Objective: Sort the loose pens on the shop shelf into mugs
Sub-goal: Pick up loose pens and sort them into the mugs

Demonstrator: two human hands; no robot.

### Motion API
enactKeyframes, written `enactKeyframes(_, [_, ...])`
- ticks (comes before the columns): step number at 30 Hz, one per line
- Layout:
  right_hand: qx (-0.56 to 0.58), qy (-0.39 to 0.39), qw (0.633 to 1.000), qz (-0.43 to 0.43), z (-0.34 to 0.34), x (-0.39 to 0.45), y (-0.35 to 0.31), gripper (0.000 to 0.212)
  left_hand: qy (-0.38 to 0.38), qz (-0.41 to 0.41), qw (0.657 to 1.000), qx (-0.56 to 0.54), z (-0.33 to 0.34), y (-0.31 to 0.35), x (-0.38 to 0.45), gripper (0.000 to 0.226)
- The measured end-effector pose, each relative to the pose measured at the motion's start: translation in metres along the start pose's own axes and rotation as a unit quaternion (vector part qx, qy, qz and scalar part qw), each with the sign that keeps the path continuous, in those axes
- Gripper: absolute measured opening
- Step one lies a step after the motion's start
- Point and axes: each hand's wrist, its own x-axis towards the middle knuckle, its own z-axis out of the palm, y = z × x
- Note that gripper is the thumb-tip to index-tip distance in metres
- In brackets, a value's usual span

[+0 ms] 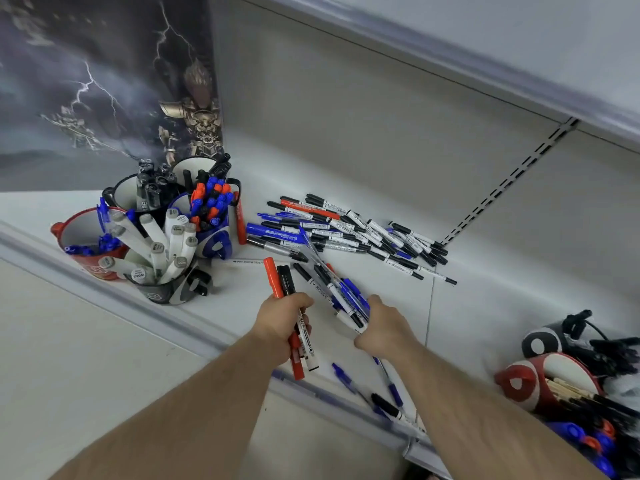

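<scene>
Gathering step under way: the left hand point(289, 323) has its fingers curled round a red and a black marker point(281, 277), while the right hand point(382, 325) grips a small bunch of pens point(341, 294) off the shelf point(242, 299), next likely carrying them left to the mugs point(162, 289).

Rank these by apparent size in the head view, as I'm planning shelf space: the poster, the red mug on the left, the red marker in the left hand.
1. poster
2. red mug
3. red marker, though it is nearer the camera and partly hidden by the left hand.
</scene>
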Motion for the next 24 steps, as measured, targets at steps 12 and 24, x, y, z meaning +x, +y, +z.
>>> enactKeyframes(12, [0.313,-0.030,0.945,0.088,-0.019,-0.034,0.041,0.030,-0.040,-0.062,0.997,-0.015,0.015,-0.019,-0.008,0.017])
enactKeyframes(24, [0.565,-0.075,0.810,0.138,-0.033,-0.103,0.017,0.023,-0.102,-0.076,0.992,0.000,0.050,-0.051,-0.052,0.045])
